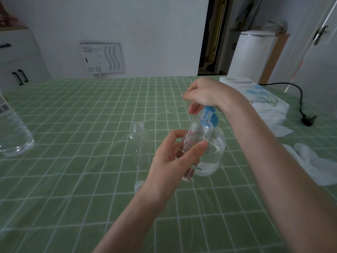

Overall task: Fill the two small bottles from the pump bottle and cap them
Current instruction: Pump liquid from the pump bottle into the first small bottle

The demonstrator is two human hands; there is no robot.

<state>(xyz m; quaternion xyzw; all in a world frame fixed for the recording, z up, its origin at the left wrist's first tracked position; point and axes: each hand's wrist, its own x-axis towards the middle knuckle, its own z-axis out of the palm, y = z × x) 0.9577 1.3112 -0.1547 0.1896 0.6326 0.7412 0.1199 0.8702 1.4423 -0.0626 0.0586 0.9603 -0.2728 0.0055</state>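
Mouth of the small clear plastic bottle [197,132] tilts up toward the blue pump head [209,114] of the clear pump bottle [217,148] just behind it. The left hand [175,157] grips the small bottle's body. The right hand [206,94] sits over the pump, fingers loosely curled, holding nothing.

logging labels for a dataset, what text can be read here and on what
"TISSUE PAPER": top of the white tissue pack; its smaller lines are blurred.
Wall panel: print too blurred to read.
Large clear bottle at the left edge: label too blurred.
Pump bottle, held small bottle, standing small bottle: no text seen.
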